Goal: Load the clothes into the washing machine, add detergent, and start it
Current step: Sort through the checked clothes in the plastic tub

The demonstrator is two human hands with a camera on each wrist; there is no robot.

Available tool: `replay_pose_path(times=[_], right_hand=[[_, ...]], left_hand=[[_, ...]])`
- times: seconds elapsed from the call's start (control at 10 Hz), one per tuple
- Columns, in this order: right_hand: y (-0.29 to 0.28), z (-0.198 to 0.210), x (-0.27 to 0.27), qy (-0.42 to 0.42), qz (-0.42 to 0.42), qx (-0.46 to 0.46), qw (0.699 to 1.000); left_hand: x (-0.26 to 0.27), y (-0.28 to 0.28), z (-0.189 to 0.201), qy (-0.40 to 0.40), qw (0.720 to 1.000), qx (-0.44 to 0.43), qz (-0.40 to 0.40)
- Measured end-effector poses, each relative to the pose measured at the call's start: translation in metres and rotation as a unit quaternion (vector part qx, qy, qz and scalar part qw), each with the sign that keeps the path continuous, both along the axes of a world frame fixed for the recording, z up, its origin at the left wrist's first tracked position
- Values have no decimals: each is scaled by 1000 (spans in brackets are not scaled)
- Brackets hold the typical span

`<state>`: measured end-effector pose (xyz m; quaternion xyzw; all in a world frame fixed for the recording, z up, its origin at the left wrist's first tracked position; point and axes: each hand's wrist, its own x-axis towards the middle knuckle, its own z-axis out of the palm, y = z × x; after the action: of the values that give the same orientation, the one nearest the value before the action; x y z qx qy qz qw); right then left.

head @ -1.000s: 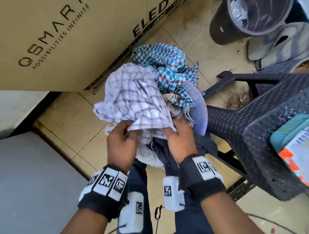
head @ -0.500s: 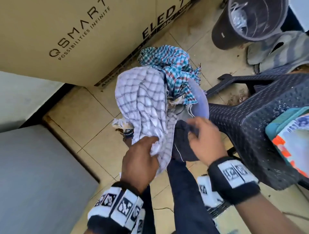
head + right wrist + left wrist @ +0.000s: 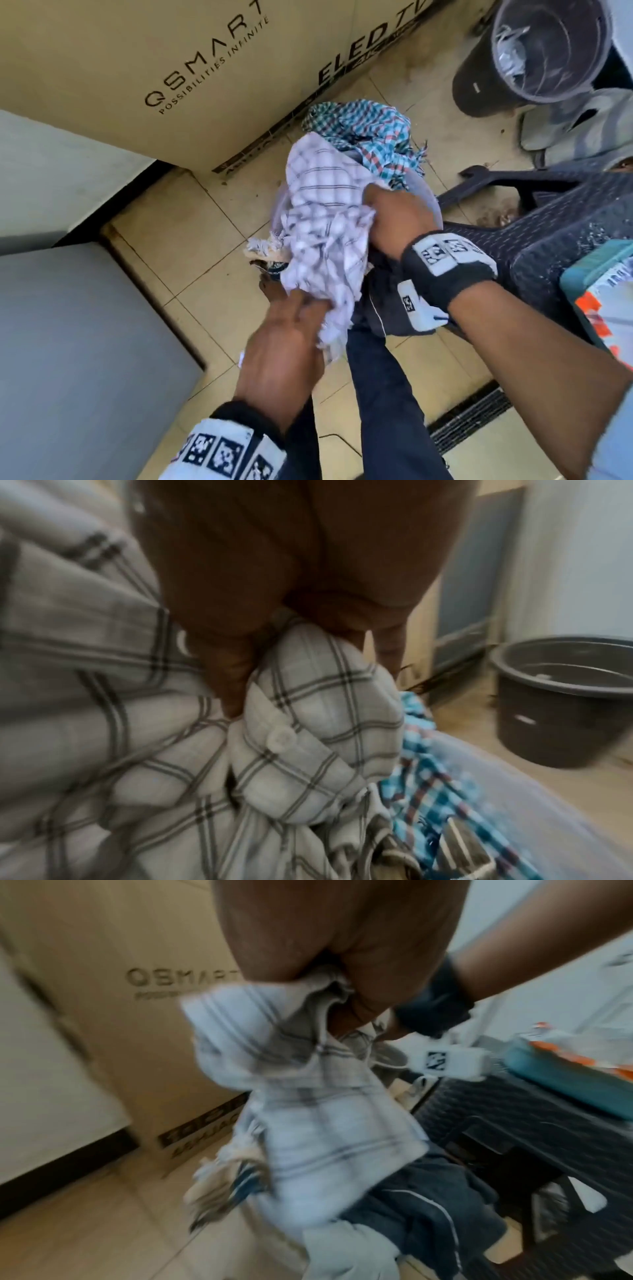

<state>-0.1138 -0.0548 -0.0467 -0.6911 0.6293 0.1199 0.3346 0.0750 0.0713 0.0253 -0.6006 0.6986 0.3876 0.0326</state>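
Observation:
A white shirt with thin grey checks (image 3: 322, 219) hangs bunched between both hands above a pile of laundry. My left hand (image 3: 291, 329) grips its lower end, with cloth squeezed in the fist (image 3: 325, 988). My right hand (image 3: 394, 219) grips the shirt's upper right part, fingers curled into a buttoned fold (image 3: 308, 696). Behind it lies a teal and red checked cloth (image 3: 370, 137) in a pale translucent tub (image 3: 430, 202). A dark navy garment (image 3: 376, 308) with a thin white stripe hangs below the shirt (image 3: 428, 1204).
A big cardboard TV box (image 3: 171, 68) leans at the back left. A dark woven plastic stool (image 3: 548, 240) stands at the right with a teal and orange packet (image 3: 603, 301) on it. A dark bucket (image 3: 534, 54) sits at the back right. Tiled floor (image 3: 171, 257) lies below; a grey surface (image 3: 68, 342) is at the left.
My right hand let go of the dark garment and moved up to grip the checked shirt's upper part. My left hand kept its hold and pulled the shirt's lower end down.

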Motion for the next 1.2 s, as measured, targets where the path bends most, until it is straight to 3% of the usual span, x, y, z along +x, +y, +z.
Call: replay_pose_path(times=[0.1,0.2,0.3,0.4,0.5,0.6,0.7,0.8,0.9,1.0,1.1,1.2], right_hand=[[16,26,-24,-18,-211,-60,975],[62,52,-15,-77,-324,-94,938],[124,72,29,-219,-297,-16,929],[171,72,62,-296,-186,126,928],[161,74,51,-336,-106,295,888],[124,70,20,-224,-135,260,930],[88,57,-11,-25,-219,18,975],[68,30,-15,-26,-74,44,996],[62,3,2,33,208,88,973],[68,-19,8,19,391,85,916],[64,-20,3,46,363,154,918],[59,-6,-11,36,63,99,992]], left_hand=[[8,-6,-24,2,976,87,201],[9,-4,-35,144,866,236,417],[2,14,-29,328,589,437,596],[10,15,-29,606,466,633,117],[11,13,-34,349,764,451,301],[13,25,-37,299,846,282,340],[13,24,-32,214,914,232,254],[8,23,-13,178,975,134,18],[-10,15,7,121,967,4,-223],[-13,12,19,103,940,-96,-311],[4,18,12,78,935,-139,-317],[33,14,-9,-29,977,-76,-199]])
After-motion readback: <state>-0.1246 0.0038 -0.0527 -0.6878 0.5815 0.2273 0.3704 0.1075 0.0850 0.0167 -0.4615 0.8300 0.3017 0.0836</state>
